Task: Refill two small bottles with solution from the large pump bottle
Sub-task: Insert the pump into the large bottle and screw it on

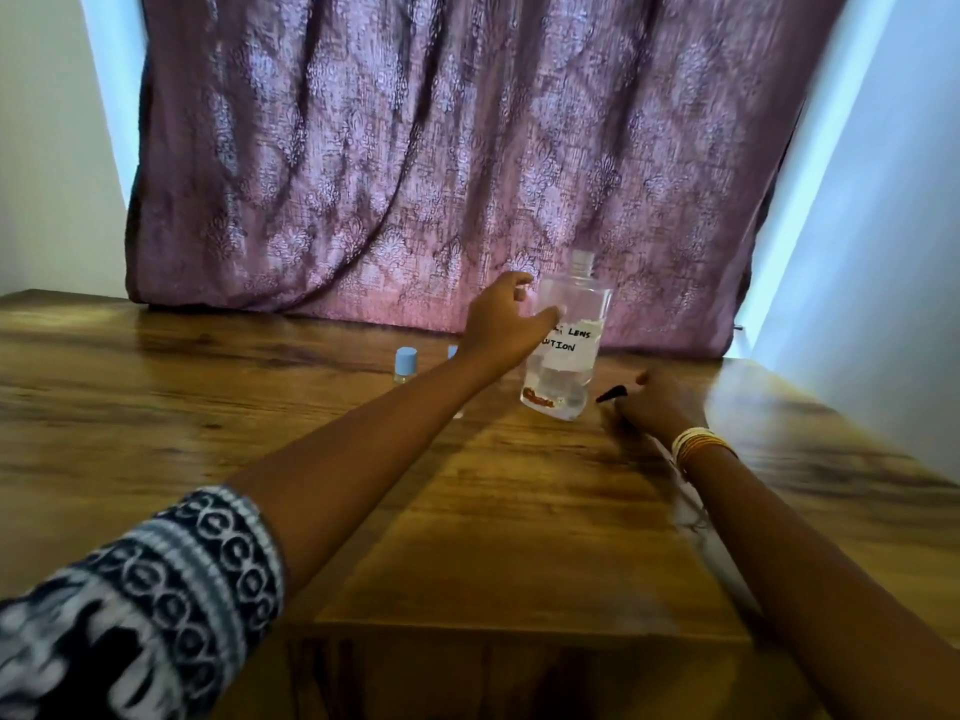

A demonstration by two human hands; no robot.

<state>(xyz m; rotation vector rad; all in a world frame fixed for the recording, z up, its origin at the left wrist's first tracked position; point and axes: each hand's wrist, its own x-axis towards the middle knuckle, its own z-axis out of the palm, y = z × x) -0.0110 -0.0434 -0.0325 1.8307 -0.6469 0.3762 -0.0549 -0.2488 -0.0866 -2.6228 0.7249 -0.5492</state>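
Patterned mauve curtain fills the upper frame, hanging behind a wooden surface that spans the lower half. Large clear bottle, centre right of the frame, neck open with no pump fitted, tilted, part-filled with clear liquid, handwritten white label. Left hand grasps its upper body, thumb on the front. Right hand, right of centre and bangled at the wrist, holds a black pump part low by the bottle's base. Two small blue-capped bottles stand left of centre, the second partly hidden behind the left wrist.
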